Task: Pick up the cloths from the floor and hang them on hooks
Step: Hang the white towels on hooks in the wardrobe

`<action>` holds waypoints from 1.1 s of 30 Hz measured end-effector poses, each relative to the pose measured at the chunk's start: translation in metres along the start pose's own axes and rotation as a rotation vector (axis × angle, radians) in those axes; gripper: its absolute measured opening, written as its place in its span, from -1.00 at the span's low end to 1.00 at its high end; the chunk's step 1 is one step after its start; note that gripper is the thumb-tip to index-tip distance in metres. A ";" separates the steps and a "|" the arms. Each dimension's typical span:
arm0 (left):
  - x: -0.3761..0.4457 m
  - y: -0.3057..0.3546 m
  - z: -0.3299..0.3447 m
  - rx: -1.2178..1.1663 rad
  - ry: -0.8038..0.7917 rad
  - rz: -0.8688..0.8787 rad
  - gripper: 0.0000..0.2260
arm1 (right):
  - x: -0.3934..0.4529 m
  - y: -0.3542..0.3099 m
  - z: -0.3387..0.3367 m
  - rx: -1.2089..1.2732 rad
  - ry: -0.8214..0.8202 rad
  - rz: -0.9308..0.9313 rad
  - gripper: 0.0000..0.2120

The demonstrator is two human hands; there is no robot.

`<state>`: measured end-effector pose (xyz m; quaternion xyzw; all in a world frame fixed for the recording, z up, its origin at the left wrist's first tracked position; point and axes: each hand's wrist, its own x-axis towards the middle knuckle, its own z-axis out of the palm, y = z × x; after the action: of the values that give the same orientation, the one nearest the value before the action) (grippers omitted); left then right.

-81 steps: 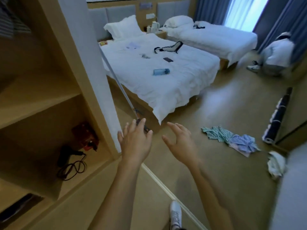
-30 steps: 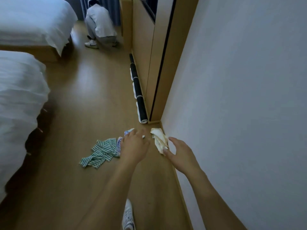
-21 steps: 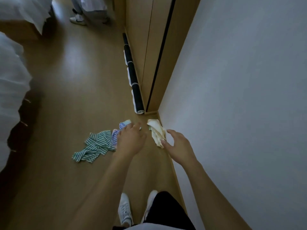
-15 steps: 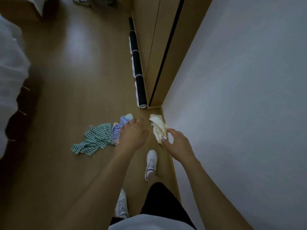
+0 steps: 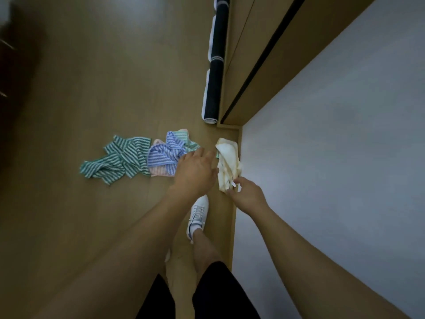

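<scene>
Head view: rolled mat (image 5: 214, 88) along wardrobe (image 5: 248, 72), near cloths (image 5: 142, 157).

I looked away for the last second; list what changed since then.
The person stepped closer. The right hand reached the crumpled cream cloth by the white wall, fingertips at its near edge. The left hand stays above the blue-striped cloth. That cloth, the green-striped cloth and the black rolled mat lie unmoved.

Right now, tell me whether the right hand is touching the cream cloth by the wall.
Touching. The head view shows the right hand's fingertips meeting the lower edge of the cream cloth, with no gap visible.
</scene>
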<state>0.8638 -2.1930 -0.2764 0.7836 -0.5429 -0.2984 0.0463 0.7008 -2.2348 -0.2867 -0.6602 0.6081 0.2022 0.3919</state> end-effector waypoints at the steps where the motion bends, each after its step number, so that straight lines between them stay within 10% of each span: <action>1: 0.017 -0.004 0.015 0.000 -0.008 0.005 -0.51 | 0.021 0.005 0.005 0.007 -0.013 0.022 -0.51; 19: 0.226 -0.116 0.274 0.062 -0.158 0.054 -0.49 | 0.369 0.103 0.134 0.341 0.036 0.234 -0.39; 33: 0.267 -0.136 0.319 -0.027 -0.153 0.089 -0.47 | 0.469 0.120 0.151 0.600 0.116 0.444 -0.58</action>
<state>0.8727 -2.2922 -0.7033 0.7330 -0.5750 -0.3623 0.0288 0.7013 -2.4162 -0.7605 -0.3785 0.7898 0.0576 0.4792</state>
